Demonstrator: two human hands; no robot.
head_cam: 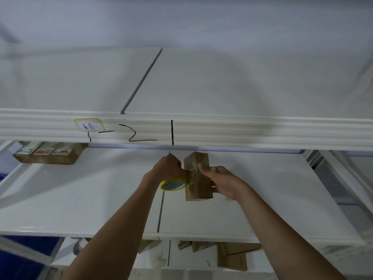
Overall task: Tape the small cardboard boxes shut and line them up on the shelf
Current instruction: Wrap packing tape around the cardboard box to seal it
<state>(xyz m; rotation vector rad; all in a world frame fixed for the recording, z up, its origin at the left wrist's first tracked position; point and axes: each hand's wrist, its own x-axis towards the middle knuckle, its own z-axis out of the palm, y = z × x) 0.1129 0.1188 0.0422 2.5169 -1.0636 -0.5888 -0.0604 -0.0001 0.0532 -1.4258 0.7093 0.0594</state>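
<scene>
Holding a small cardboard box [198, 178] over the middle shelf [80, 199] with both my hands.

My right hand [221, 181] wraps its fingers round the box's right side and keeps it in the air, just below the upper shelf's ribbed front rail [222, 132]. My left hand [171, 166] grips a yellow-rimmed tape roll [174, 184] pressed against the box's left face — thumb and fingers pinched at the tape's edge. Three finished boxes [50, 153] sit side by side at the far left of the same shelf; more cardboard pieces [232, 257] lie on the level below.
</scene>
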